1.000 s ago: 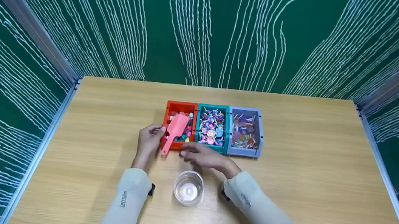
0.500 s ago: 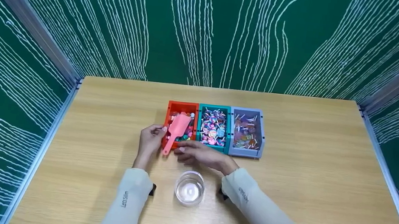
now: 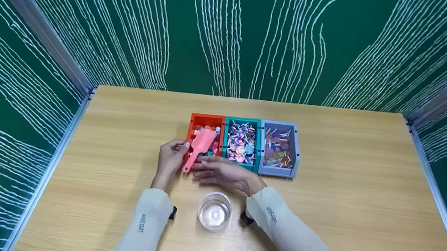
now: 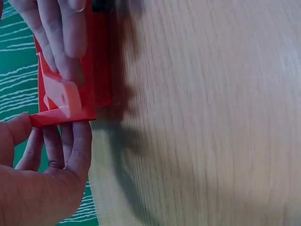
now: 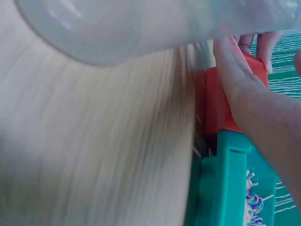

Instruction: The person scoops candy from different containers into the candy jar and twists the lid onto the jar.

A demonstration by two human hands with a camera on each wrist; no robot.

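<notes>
A pink scoop point(image 3: 203, 140) lies slanted across the red bin point(image 3: 208, 120), its handle jutting over the front edge. My left hand point(image 3: 170, 160) holds the bin's left wall, thumb at the rim and fingers point(image 4: 81, 148) against the outside. My right hand point(image 3: 229, 175) reaches in from the right with its fingers extended beside the scoop's handle point(image 4: 70, 100). In the left wrist view those fingers come close to the handle; whether they touch it I cannot tell. Small colourful pieces sit under the scoop, partly hidden.
Joined to the red bin's right are a teal bin point(image 3: 243, 120) of swirled lollipop pieces and a grey-purple bin point(image 3: 277, 172) of translucent stick pieces. A clear cup point(image 3: 214, 212) stands between my forearms on the wooden table point(image 3: 351, 192). Green walls with white lines surround it.
My right hand has shifted left toward the scoop's handle, and its fingers have straightened. My left hand stays at the red bin. The whole scene has drifted slightly right in view.
</notes>
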